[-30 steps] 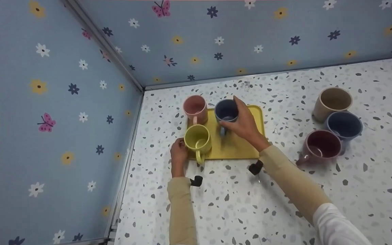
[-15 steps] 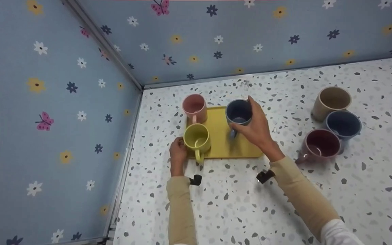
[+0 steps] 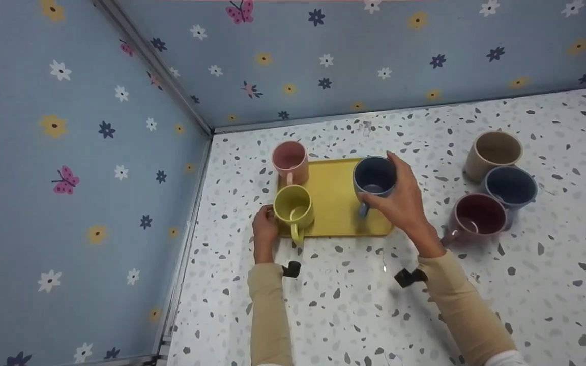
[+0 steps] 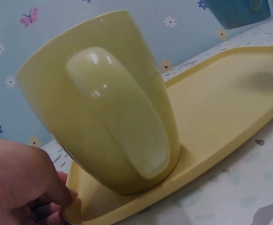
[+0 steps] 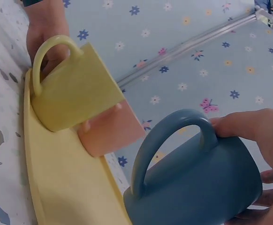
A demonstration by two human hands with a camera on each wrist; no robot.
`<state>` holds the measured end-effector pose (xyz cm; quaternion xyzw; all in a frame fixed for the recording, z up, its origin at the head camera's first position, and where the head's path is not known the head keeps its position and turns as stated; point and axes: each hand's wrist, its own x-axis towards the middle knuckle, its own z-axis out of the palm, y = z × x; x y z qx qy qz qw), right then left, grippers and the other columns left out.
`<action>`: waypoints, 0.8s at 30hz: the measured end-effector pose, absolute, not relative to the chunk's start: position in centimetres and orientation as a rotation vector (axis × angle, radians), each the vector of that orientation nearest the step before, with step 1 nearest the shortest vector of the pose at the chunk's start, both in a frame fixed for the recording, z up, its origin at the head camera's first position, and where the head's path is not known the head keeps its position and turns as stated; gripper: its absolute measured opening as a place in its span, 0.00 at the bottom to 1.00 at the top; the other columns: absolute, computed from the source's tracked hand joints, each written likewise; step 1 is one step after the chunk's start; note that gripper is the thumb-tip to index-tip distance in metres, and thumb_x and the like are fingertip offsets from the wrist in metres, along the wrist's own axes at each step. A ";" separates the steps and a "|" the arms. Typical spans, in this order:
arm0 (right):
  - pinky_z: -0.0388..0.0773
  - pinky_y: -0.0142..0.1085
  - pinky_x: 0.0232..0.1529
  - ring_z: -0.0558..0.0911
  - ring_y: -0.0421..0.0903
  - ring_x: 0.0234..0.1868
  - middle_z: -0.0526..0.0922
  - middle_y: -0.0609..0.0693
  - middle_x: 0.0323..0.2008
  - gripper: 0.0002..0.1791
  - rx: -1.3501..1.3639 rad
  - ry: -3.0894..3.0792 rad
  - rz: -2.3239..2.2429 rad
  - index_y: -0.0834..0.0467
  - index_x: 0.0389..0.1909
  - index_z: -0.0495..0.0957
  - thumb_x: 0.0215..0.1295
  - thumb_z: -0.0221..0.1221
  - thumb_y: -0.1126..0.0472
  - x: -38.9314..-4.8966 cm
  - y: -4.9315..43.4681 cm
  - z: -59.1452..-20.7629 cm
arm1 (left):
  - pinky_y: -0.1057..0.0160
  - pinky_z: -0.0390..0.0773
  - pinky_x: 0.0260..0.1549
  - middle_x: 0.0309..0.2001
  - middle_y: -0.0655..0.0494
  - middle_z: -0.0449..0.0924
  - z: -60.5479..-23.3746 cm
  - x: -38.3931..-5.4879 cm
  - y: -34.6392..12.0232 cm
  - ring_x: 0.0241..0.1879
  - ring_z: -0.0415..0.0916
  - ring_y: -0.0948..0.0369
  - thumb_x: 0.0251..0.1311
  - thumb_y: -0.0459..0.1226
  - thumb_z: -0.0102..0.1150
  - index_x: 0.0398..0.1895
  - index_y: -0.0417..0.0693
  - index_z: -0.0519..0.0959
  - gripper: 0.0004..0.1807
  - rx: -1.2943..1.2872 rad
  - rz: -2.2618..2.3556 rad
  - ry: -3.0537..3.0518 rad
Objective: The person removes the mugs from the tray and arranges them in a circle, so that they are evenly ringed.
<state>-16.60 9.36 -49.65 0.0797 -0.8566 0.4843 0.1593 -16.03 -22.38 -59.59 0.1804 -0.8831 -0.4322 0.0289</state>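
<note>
My right hand [image 3: 402, 198] grips a blue mug [image 3: 374, 179] near its rim, thumb on the near side and fingers round the far right. The mug is upright above the right part of the yellow tray [image 3: 331, 198]; in the left wrist view its base [image 4: 242, 21] hangs clear of the tray. My left hand [image 3: 265, 229] pinches the tray's left edge, thumb at the rim [image 4: 73, 206]. Right beside it, a yellow mug [image 3: 293, 206] stands on the tray's left end, handle toward me. Behind that is a pink mug [image 3: 291, 162] at the back left corner.
To the right on the speckled table [image 3: 344, 300] stand a beige mug [image 3: 494, 155], a second blue mug [image 3: 511, 188] and a dark red mug [image 3: 478, 218], close together. Flower-patterned walls [image 3: 293, 51] border the table at the back and left.
My right hand has carried the blue mug rightward and a little toward me, from the tray's middle to over its right part. The left hand has stayed at the tray's edge.
</note>
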 end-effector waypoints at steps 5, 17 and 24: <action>0.62 0.48 0.59 0.68 0.50 0.58 0.67 0.54 0.61 0.55 0.146 -2.474 1.384 0.55 0.66 0.59 0.32 0.75 0.48 -15.9 10.4 -49.3 | 0.54 0.69 0.49 0.43 0.42 0.78 -59.7 -15.9 -22.3 0.47 0.73 0.49 0.58 0.28 0.47 0.48 0.39 0.76 0.15 0.556 -1.319 -2.727; 0.61 0.54 0.58 0.67 0.56 0.58 0.65 0.57 0.60 0.58 0.009 -2.614 1.296 0.52 0.68 0.55 0.32 0.75 0.47 -14.7 12.7 -49.2 | 0.53 0.70 0.48 0.42 0.42 0.78 -59.6 -15.9 -22.3 0.45 0.73 0.49 0.57 0.27 0.45 0.48 0.39 0.76 0.16 0.573 -1.338 -2.722; 0.63 0.58 0.55 0.66 0.62 0.57 0.61 0.63 0.60 0.61 -0.075 -2.728 1.243 0.52 0.70 0.50 0.33 0.74 0.49 -14.5 13.8 -49.2 | 0.54 0.71 0.45 0.42 0.43 0.78 -59.5 -16.1 -22.3 0.43 0.73 0.51 0.57 0.26 0.43 0.49 0.40 0.76 0.17 0.579 -1.361 -2.720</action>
